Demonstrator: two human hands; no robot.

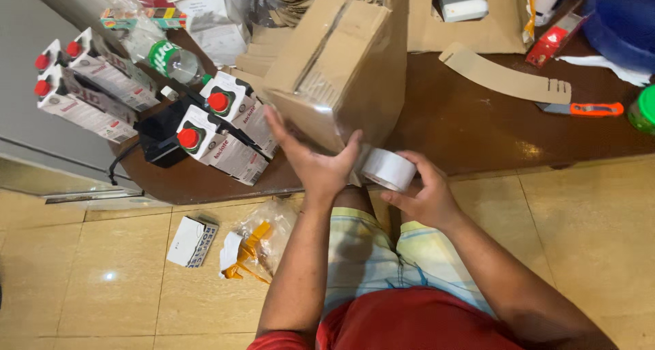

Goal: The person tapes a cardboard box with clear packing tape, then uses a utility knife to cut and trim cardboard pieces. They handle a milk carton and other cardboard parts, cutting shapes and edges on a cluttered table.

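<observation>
Cardboard box (341,63) at the table (477,132) front edge is pressed by the flat, spread left hand (315,160). Tape roll (387,168) is gripped by the right hand (424,194), touching the box.

Left hand (315,164) steadies box (341,63) — right hand (424,194) grips tape (389,169).

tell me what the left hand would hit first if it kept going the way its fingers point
The left hand is already flat against the cardboard box, fingers pointing up and away along its side. Pushing on, it would probably just slide along that box; depth beyond is unclear.
</observation>
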